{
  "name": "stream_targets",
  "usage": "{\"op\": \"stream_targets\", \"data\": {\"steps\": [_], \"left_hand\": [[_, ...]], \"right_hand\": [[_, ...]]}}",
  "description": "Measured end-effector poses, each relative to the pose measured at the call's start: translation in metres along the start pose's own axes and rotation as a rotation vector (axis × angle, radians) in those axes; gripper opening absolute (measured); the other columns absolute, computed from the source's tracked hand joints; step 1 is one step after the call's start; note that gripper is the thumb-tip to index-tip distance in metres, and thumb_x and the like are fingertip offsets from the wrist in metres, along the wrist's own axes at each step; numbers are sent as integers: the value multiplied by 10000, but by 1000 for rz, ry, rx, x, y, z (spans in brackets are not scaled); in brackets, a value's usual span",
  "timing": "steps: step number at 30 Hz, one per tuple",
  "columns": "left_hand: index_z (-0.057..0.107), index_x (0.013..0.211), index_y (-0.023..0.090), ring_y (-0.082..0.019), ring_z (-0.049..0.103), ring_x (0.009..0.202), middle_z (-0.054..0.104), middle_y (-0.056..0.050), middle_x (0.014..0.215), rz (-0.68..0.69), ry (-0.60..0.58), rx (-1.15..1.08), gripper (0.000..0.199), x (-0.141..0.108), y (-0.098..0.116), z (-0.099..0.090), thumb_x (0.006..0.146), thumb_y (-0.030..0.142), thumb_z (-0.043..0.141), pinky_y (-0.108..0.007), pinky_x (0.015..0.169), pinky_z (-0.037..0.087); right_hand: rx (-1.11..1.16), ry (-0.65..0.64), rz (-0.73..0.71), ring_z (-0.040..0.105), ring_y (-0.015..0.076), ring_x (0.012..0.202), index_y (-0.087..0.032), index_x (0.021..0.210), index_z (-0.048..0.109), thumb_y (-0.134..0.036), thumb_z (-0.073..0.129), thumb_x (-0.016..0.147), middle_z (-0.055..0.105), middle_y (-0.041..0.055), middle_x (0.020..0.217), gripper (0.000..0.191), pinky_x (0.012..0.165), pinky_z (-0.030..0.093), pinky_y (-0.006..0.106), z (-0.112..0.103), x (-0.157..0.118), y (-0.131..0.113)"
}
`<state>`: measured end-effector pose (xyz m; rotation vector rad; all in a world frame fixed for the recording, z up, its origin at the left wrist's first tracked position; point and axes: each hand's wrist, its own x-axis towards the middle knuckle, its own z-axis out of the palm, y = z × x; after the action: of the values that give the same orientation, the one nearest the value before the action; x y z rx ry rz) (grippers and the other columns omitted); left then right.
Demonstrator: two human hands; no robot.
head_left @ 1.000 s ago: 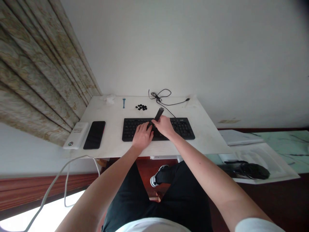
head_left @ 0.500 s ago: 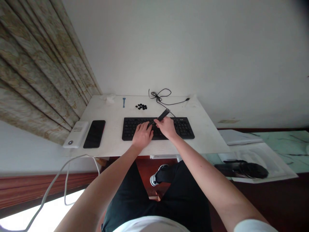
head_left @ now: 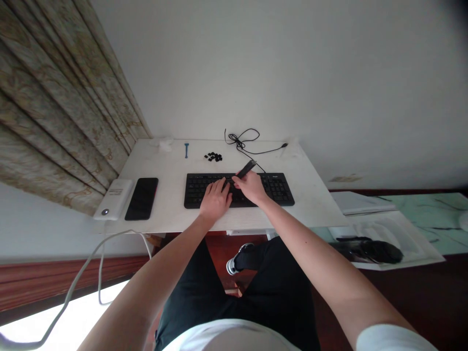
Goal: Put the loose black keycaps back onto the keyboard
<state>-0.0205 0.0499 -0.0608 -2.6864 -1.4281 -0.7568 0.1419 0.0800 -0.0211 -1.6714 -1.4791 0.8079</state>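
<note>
A black keyboard lies on the white table. My left hand rests on its middle-left part, fingers stretched out over the keys and holding nothing visible. Just beside it, my right hand is closed around a slim black brush-like tool. The tool slants, its upper end pointing up and right, while its lower end comes down over the keys by my left fingertips. Exactly what that end touches is too small to tell. Behind the keyboard sits a little pile of loose black keycaps.
A small blue tool lies left of the keycaps. The keyboard's black cable is coiled near the wall. At the left are a black phone and a white box-shaped device. A white tray stands beyond the table's right side.
The whole view has shifted slightly. The tool in my right hand has tipped a little and moved slightly left over the keys; my left hand stays on the keyboard.
</note>
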Motion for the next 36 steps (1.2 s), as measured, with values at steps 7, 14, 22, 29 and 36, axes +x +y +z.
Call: {"op": "stream_targets", "data": {"steps": [7, 14, 22, 29, 36], "left_hand": [[587, 1300, 132, -302, 477, 1324, 508, -165, 1456, 12, 8, 14, 390, 0, 0, 0, 968, 284, 451, -492, 1076, 398], [587, 1308, 119, -298, 467, 1342, 508, -167, 1460, 23, 1, 28, 404, 0, 0, 1, 978, 292, 431, -483, 1089, 384], [585, 1323, 159, -291, 465, 1350, 504, -144, 1469, 19, -6, 16, 401, 1, 1, 1, 975, 290, 434, -495, 1094, 378], [586, 1313, 146, -287, 465, 1347, 496, -150, 1475, 20, -17, 32, 397, 1, 1, 0, 976, 292, 433, -490, 1092, 380], [591, 1308, 169, -289, 480, 1325, 506, -150, 1462, 23, -11, 35, 388, 1, 1, -1, 973, 299, 441, -498, 1080, 389]], "right_hand": [[247, 71, 8, 739, 196, 733, -170, 943, 619, -389, 667, 845, 726, 48, 778, 245, 713, 616, 326, 2, -17, 17], [-211, 60, 12, 742, 238, 808, -177, 875, 639, -275, 669, 829, 740, 85, 792, 112, 799, 580, 345, 3, 5, -13], [247, -7, 64, 735, 184, 724, -179, 922, 607, -327, 673, 847, 713, 34, 768, 178, 709, 627, 321, 1, -4, 8], [326, 29, 53, 732, 174, 731, -175, 934, 600, -328, 677, 836, 705, 21, 769, 198, 715, 631, 319, 5, -7, 14], [294, -43, -41, 733, 180, 754, -177, 935, 599, -347, 659, 832, 711, 12, 757, 208, 737, 617, 329, -1, -6, 12]]}}
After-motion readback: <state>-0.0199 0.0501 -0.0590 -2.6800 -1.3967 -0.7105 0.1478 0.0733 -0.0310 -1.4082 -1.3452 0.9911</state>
